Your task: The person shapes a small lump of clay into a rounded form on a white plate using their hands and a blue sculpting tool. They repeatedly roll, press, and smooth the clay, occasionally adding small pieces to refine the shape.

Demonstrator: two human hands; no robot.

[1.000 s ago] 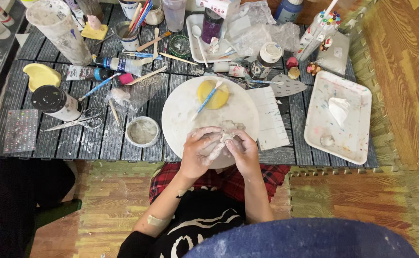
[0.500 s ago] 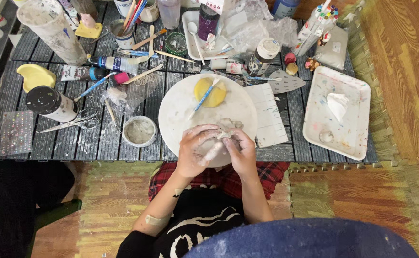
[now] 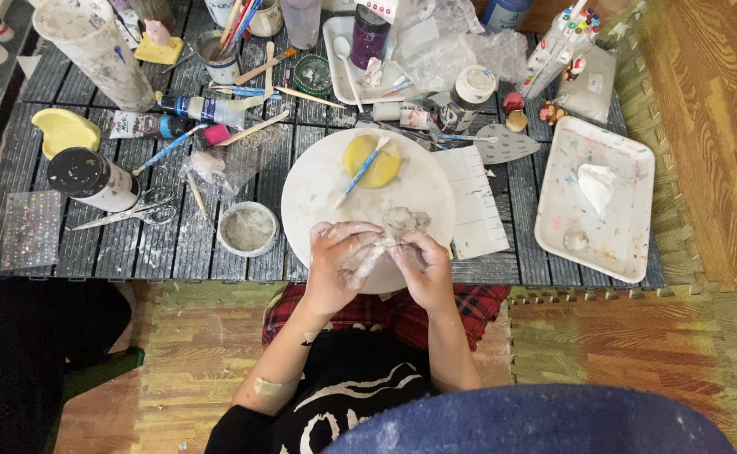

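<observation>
The left hand [image 3: 339,265] and the right hand [image 3: 423,269] meet over the near edge of a round white board [image 3: 318,181], both closed around a pale lump of clay [image 3: 383,245] pinched between the fingers; the lump's far end shows just beyond the fingertips, above the board's surface. Whether it rests on the board or is lifted off it cannot be told from above.

The risks lie close around. The lump is held at the very rim of the board, above the person's lap, so a slip of wet fingers would likely send it off the table edge rather than onto the board. A blue-handled tool [image 3: 362,171] lies across a yellow sponge [image 3: 371,161] just beyond the hands; a forward push could knock it or drag it through the clay. To the left, a small grey dish [image 3: 247,228] sits near the left wrist, and an elbow swing could tip it. Scissors [image 3: 129,210] lie further left, well apart from both hands. The clay looks soft, so heavy squeezing from 2 hands at once could crush whatever shape it has.
</observation>
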